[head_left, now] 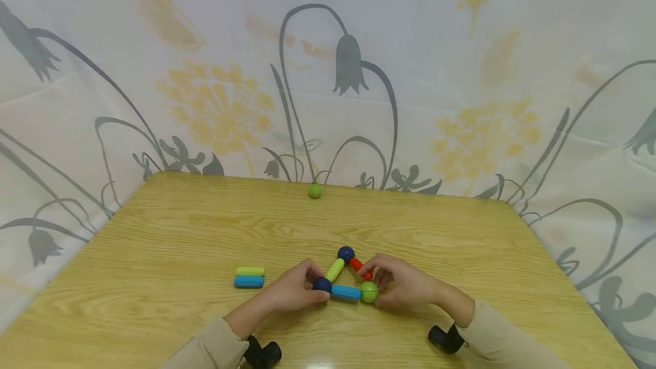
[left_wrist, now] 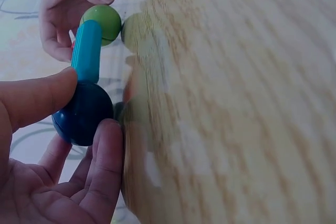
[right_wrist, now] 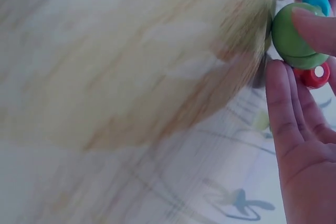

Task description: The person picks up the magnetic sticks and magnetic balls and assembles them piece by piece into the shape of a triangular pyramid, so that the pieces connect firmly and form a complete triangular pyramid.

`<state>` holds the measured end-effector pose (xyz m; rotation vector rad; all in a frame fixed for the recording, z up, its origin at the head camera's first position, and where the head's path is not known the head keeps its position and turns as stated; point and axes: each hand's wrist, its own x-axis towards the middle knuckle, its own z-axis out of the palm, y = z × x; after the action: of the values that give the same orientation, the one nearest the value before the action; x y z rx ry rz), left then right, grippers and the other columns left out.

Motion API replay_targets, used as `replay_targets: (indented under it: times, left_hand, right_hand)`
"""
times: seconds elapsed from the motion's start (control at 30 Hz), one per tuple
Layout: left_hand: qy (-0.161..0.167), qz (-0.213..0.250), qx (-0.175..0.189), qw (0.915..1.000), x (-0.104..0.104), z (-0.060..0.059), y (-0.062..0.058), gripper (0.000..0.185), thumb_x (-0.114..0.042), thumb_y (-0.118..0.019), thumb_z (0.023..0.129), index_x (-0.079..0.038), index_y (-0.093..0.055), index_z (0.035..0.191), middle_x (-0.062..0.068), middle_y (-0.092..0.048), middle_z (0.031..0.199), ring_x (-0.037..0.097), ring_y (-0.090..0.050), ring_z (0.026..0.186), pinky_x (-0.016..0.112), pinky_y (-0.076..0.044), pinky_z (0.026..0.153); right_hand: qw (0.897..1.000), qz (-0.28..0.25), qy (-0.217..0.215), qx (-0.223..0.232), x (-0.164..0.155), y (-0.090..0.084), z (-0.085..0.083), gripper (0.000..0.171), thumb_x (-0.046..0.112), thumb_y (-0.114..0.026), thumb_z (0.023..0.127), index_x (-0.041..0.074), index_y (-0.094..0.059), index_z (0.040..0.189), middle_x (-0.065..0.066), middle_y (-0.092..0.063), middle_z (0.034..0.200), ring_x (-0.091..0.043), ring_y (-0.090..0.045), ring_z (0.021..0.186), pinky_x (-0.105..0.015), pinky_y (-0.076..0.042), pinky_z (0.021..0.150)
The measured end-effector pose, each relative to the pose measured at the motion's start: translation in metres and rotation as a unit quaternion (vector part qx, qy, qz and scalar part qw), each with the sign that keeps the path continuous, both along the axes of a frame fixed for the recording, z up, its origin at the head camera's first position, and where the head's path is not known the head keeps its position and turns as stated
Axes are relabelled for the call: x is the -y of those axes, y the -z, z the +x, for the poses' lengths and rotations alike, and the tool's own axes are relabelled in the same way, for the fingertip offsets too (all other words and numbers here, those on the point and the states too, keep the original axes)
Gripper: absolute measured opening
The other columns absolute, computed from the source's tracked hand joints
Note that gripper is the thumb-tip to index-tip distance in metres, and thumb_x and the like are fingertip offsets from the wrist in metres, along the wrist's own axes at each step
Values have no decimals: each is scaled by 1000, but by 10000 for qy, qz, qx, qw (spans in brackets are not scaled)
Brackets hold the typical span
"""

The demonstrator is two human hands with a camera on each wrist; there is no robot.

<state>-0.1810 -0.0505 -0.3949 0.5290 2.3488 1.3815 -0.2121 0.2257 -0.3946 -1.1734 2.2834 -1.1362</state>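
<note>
Magnetic rods and balls form a near-triangle on the table. My left hand [head_left: 297,287] pinches the left dark blue ball [left_wrist: 84,114] between thumb and fingers. A light blue rod [head_left: 345,292] joins that ball to a green ball [head_left: 369,291]. My right hand [head_left: 407,282] holds the green ball, its thumb on it, while a finger touches the red rod [head_left: 356,265]. The red rod's white-centred end shows close beside the green ball in the right wrist view. A yellow-green rod [head_left: 335,270] runs from the left ball up to another dark blue ball [head_left: 345,253] at the apex.
A yellow-green rod [head_left: 250,271] and a blue rod [head_left: 249,282] lie side by side left of my left hand. Another green ball [head_left: 315,191] sits at the far edge of the wooden table [head_left: 205,215]. Behind it hangs a flower-printed cloth [head_left: 318,101].
</note>
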Motion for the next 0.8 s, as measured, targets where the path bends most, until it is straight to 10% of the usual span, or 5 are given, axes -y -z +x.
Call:
replay_targets:
  times: [0.8]
  left_hand:
    - [-131, 22, 66, 9999, -1, -1, 1, 34, -19, -72, 83, -2, -51, 105, 7, -55, 98, 17, -49, 75, 28, -43, 62]
  right_hand:
    - [9998, 123, 69, 142, -1, -2, 1, 49, 5, -73, 77, -2, -57, 123, -10, -62, 110, -13, -60, 91, -30, -51, 80]
